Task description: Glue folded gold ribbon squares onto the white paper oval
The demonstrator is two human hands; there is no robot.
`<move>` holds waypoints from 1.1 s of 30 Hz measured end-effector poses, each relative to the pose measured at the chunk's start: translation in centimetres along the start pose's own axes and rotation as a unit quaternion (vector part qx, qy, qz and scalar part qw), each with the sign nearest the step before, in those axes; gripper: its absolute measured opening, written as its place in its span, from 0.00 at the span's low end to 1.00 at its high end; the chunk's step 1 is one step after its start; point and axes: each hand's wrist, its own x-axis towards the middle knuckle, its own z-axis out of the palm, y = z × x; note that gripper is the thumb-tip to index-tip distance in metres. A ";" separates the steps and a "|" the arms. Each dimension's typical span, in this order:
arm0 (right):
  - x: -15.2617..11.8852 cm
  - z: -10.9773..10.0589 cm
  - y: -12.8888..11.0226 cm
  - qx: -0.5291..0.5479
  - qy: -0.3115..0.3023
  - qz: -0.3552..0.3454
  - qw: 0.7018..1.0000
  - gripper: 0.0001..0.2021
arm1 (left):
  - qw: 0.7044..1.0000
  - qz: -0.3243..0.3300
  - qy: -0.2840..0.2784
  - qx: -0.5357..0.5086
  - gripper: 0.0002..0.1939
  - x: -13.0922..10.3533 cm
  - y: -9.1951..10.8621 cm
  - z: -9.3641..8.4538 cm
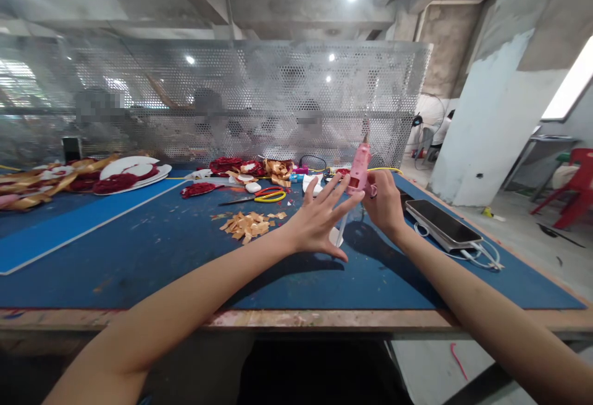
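While the right hand (385, 206) curls its fingers around the back of the pink glue gun (359, 165), nozzle upward, the left hand (317, 223) spreads its fingers wide in front of it; whether their tips touch the gun is unclear. The gun is raised above the tabletop (162, 263), right of its middle, with a small white piece (338, 238) lying below, partly hidden by the left hand. If the nozzle is hot, a tilt toward the spread fingers could burn them, and a loose right-hand hold could let the gun drop. Dripping glue could land on the white piece or, with a leftward swing, on the gold ribbon scraps (248, 226). Scissors (258, 199) lie beyond these, their blades pointing toward the left edge, where a careless reach could meet the tips. Near the right edge, the looped white cable (486, 254) beside the smartphone (442, 220) could snag a forearm.
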 end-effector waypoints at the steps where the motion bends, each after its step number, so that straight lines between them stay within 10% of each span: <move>1: 0.0 0.0 0.1 0.003 -0.003 0.001 1.000 0.09 | 1.000 0.004 -0.005 0.003 0.57 0.0 -0.1 -0.1; 33: -0.2 0.2 1.0 -0.016 -0.042 0.006 0.999 0.08 | 0.999 0.034 -0.018 0.009 0.60 0.0 -0.7 -0.3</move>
